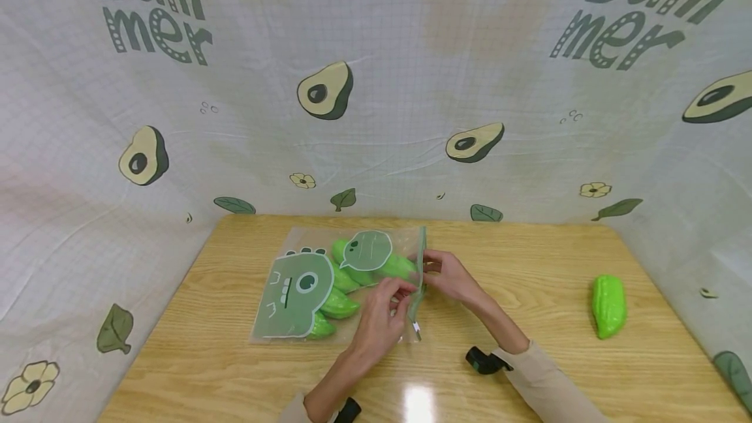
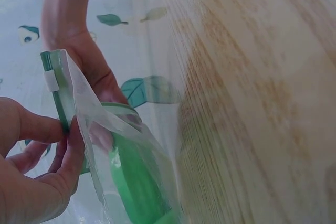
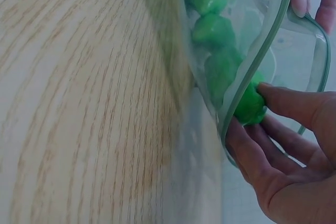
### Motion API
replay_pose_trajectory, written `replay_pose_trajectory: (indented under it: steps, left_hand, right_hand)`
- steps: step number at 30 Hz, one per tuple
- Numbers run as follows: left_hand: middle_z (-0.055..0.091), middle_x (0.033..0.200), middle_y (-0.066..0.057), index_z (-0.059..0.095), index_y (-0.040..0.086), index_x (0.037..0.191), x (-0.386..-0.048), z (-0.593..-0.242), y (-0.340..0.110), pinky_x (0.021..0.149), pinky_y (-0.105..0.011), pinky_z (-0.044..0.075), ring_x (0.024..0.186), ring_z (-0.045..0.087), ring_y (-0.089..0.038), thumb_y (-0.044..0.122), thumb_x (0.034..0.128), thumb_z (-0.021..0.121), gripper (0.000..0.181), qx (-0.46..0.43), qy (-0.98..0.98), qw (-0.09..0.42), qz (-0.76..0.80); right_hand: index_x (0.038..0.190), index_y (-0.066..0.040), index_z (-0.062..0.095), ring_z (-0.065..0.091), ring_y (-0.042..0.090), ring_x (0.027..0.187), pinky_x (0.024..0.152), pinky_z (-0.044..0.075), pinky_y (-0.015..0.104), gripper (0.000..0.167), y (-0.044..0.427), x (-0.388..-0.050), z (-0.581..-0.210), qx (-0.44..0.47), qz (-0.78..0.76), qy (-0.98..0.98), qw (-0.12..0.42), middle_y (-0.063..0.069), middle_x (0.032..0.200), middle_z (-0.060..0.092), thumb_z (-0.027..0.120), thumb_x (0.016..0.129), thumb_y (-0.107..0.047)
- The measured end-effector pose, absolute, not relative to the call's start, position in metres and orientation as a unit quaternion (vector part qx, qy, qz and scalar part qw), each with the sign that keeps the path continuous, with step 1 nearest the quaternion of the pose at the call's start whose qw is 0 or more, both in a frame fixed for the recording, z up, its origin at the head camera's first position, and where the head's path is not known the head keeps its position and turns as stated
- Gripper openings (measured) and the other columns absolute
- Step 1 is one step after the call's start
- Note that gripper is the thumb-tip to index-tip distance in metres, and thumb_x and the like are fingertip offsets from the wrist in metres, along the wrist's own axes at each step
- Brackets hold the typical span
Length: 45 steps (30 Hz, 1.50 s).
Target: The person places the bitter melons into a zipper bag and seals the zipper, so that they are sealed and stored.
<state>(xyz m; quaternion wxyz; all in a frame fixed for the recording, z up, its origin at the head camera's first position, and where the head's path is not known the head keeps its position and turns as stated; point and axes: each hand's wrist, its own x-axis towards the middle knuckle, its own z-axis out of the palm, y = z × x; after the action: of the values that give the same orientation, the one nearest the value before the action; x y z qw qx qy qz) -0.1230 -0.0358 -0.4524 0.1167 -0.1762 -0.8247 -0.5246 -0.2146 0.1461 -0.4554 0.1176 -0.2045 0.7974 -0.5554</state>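
A clear zip bag (image 1: 339,286) with a green monster print lies flat on the table, its green-edged mouth toward the right. Several bright green, bumpy, elongated model vegetables (image 1: 337,305) lie inside it; they look like bitter melons. With thumb and fingers, my left hand (image 1: 382,318) pinches the near part of the mouth's edge, close to the white slider (image 2: 51,81). My right hand (image 1: 449,274) reaches into the opening. There its thumb and fingers grip the end of one green bitter melon (image 3: 251,106), most of which is within the bag.
Another green bitter melon (image 1: 609,305) lies by itself on the right side of the wooden table (image 1: 517,253). A white cloth (image 1: 399,168) printed with avocados and leaves hangs behind the table and along both sides.
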Motion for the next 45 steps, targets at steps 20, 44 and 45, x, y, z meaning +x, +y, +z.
replay_pose_trajectory:
  steps: [20, 44, 45]
  left_hand:
    - [0.065, 0.098, -0.010, 0.071, 0.000, 0.104, -0.123, -0.453, -0.035, 0.075, -0.025, 0.059, 0.089, 0.064, -0.019, -0.014, 0.0914, 0.063, 0.021, -0.178, -0.825, 0.120, -0.522]
    - [0.066, 0.099, -0.008, 0.071, 0.002, 0.103, -0.124, -0.450, -0.037, 0.075, -0.024, 0.058, 0.088, 0.063, -0.015, -0.012, 0.0917, 0.064, 0.020, -0.175, -0.830, 0.110, -0.518]
    - [0.066, 0.099, -0.008, 0.071, 0.002, 0.103, -0.124, -0.450, -0.037, 0.075, -0.024, 0.058, 0.087, 0.063, -0.016, -0.012, 0.0919, 0.064, 0.019, -0.175, -0.830, 0.110, -0.517]
  right_hand:
    - [0.121, 0.015, 0.065, 0.068, 0.042, 0.106, 0.080, 0.055, 0.021, 0.031, 0.136, -0.224, -0.463, -0.196, -0.568, 0.795, 0.087, 0.032, 0.122, 0.064, 0.065, 0.090, 0.011]
    - [0.121, 0.012, 0.066, 0.068, 0.040, 0.108, 0.091, 0.056, 0.037, 0.034, 0.124, -0.230, -0.464, -0.182, -0.571, 0.797, 0.079, 0.027, 0.121, 0.068, 0.075, 0.092, -0.002]
    - [0.121, 0.011, 0.067, 0.069, 0.039, 0.108, 0.090, 0.056, 0.036, 0.034, 0.124, -0.229, -0.463, -0.178, -0.570, 0.798, 0.078, 0.027, 0.121, 0.069, 0.075, 0.092, -0.003]
